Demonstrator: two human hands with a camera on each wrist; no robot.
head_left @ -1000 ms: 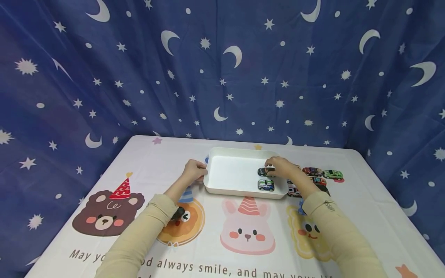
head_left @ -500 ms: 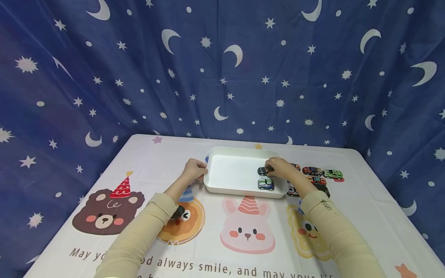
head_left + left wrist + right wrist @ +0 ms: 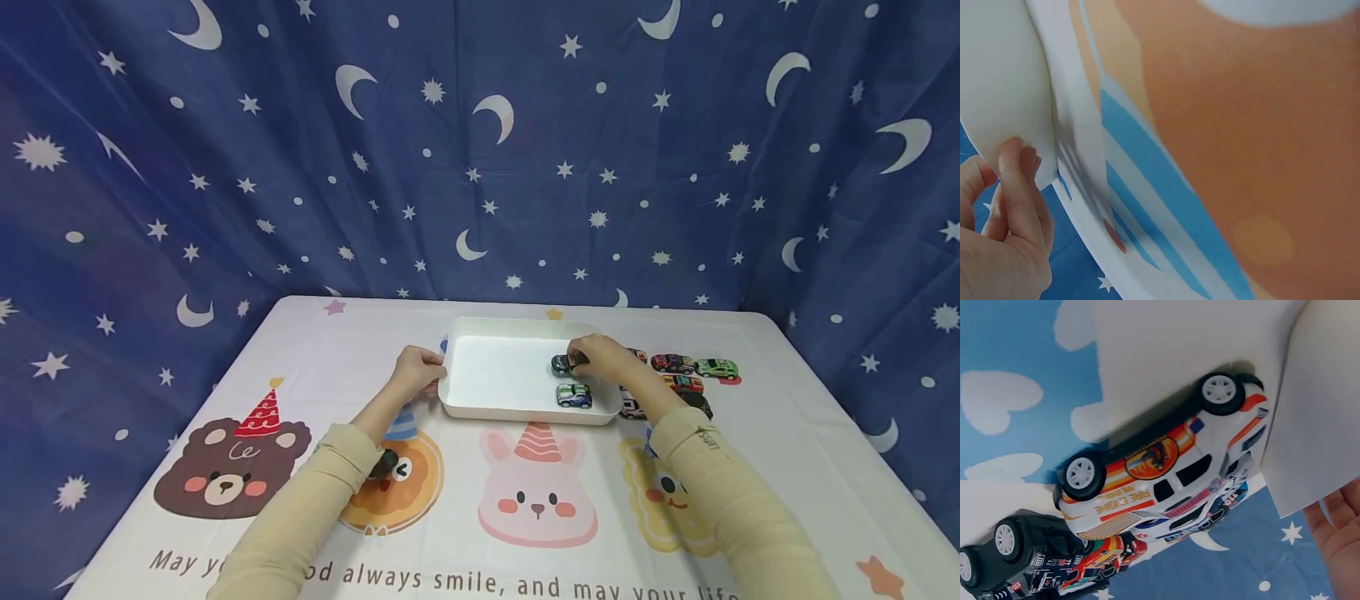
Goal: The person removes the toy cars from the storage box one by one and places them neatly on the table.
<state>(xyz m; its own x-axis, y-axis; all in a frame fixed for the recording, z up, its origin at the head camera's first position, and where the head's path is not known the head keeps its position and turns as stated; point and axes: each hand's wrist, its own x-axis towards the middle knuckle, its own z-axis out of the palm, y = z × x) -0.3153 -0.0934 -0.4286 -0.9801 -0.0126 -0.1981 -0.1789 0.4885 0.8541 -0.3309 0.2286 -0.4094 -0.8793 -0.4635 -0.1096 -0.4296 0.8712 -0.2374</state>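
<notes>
My left hand (image 3: 417,369) pinches the left wall of a shallow white tray (image 3: 486,412). In the left wrist view, thumb and fingers meet on the tray's rim. Inside the tray at the right, my right hand (image 3: 597,358) holds a dark toy car (image 3: 560,364) by its right end, its left end showing past the fingertips. Just in front of that car, a white, green and blue toy car (image 3: 574,396) stands on the tray floor. The right wrist view shows part of the right hand (image 3: 1342,540) behind the tray wall (image 3: 1319,406), the held car hidden.
Right of the tray stand several toy cars, including a green one (image 3: 717,368), a dark red one (image 3: 672,363) and a white fire-engine car (image 3: 1172,475). A small dark round object (image 3: 383,463) shows beside the left sleeve. A blue starry curtain (image 3: 480,167) hangs behind the table.
My right hand has shifted slightly left in the tray with the dark toy car, which now sits a little left of the car in front. My left hand has kept its grip on the tray.
</notes>
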